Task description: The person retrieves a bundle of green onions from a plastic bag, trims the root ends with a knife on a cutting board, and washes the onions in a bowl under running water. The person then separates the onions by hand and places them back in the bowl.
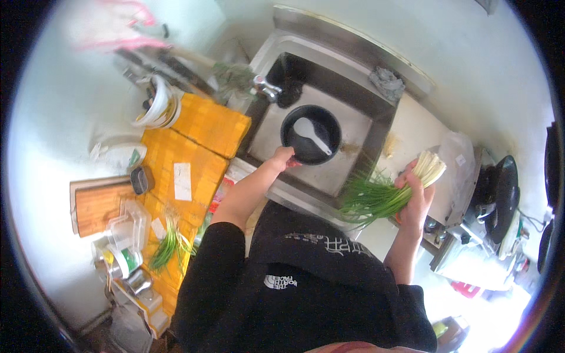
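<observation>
My right hand (415, 194) is closed around a bunch of green onions (382, 196), its pale ends pointing up and right and its green leaves hanging over the sink's near right edge. At the near rim of a dark round pot (293, 154) is my left hand (284, 158), gripping it, with something red by the fingers. The pot is in the steel sink (353, 114), and a white rice paddle (311, 133) lies inside it. A smaller bunch of green onions (165, 249) rests on the yellow-covered counter (198, 154) at the left.
A faucet (267, 87) reaches over the sink's left side. Along the left counter stand a white bucket (163, 103), wooden cutting boards (103, 205), clear plastic containers (128, 229) and jars. A grey scouring pad or crumpled plastic (387, 83) sits at the sink's far right corner. Dark pans (503, 198) are at right.
</observation>
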Tool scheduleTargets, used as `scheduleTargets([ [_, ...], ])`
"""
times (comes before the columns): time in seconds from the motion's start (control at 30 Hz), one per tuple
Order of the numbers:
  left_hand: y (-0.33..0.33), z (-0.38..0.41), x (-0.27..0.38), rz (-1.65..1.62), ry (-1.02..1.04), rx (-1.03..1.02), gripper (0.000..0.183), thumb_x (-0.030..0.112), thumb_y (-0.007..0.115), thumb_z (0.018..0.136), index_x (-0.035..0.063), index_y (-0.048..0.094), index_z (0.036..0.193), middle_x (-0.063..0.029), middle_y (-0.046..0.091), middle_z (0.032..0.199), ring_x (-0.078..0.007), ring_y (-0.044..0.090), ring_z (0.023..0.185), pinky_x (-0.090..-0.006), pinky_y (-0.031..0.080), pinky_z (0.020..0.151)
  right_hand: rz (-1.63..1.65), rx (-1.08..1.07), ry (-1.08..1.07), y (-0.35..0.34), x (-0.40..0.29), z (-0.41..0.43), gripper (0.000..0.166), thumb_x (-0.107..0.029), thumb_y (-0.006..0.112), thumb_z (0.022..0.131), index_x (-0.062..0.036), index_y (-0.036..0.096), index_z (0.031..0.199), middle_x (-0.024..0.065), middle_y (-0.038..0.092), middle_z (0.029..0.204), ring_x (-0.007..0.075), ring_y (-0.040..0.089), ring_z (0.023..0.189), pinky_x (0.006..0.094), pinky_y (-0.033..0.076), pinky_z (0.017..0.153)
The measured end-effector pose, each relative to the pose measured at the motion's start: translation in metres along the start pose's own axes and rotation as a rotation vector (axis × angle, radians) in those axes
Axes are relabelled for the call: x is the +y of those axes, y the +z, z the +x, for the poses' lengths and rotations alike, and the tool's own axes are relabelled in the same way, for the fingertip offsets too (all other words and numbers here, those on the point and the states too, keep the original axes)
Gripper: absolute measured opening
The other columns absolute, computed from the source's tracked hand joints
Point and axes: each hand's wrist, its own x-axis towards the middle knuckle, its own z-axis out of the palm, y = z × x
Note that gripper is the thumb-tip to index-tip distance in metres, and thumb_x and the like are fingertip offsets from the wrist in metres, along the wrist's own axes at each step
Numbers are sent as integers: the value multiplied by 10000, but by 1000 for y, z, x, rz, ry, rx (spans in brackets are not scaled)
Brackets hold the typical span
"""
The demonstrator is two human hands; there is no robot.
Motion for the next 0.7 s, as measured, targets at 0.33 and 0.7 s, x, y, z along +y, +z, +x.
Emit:
scheduleTargets([
  [0.33, -7, 39, -18, 108, 60, 401, 533, 105, 541, 754, -30, 308, 1214, -212, 468, 1084, -343, 524, 943, -399, 493, 679, 129, 62, 439, 7, 52, 45, 235, -78, 539, 756, 0, 486, 971, 41, 479, 751, 124, 478, 593, 256, 398, 541],
  [0.7, 3, -171, 159, 1266, 1792, 622, 395, 67, 606, 735, 53, 516, 1120, -120, 482, 1127, -295, 449, 1024, -389, 351, 896, 128, -113, 934, 84, 249, 127, 155, -142, 596, 748, -11, 542, 811, 58, 536, 656, 148, 518, 561, 283, 433, 514],
])
